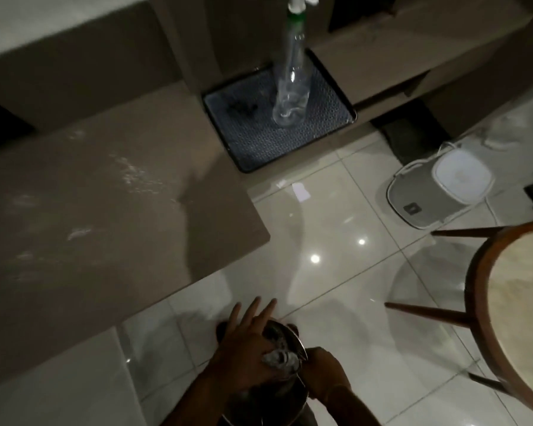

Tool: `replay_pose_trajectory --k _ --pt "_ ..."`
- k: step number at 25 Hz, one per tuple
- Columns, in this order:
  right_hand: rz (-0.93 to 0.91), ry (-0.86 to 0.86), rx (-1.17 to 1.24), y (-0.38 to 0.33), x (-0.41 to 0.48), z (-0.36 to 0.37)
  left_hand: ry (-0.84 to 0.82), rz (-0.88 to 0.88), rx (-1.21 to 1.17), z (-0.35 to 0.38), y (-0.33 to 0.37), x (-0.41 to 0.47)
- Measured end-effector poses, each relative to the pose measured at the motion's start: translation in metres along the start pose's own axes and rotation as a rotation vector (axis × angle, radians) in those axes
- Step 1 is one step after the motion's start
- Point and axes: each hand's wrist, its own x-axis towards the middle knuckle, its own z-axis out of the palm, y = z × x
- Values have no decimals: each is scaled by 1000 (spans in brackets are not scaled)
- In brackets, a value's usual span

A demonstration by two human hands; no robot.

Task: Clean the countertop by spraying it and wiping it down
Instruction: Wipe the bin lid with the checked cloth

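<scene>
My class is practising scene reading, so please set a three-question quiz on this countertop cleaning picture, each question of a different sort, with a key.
1. True or false: the spray bottle lies flat on the countertop.
2. Where is the grey cloth? A) on the countertop B) at the metal bowl, under the left hand C) on the stool
3. What shows on the countertop?

Key: 1. False, it stands upright on the dark mat. 2. B; the right hand holds the bowl's rim. 3. Pale wet patches.

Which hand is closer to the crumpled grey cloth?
Left. The left hand presses on the crumpled grey cloth over the shiny metal bowl; the right hand grips the bowl's rim beside it.
</scene>
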Motion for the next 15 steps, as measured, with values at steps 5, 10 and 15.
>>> replay_pose_trajectory --k 5,10,15 --pt "-272 76 -346 -54 -66 -51 -62 -23 -105 -68 12 -33" --pt "-461 49 -551 -110 -90 -88 156 -85 -315 -106 11 -71" --pt "-868 265 -586 -122 -120 -77 361 -145 -302 -125 11 -102"
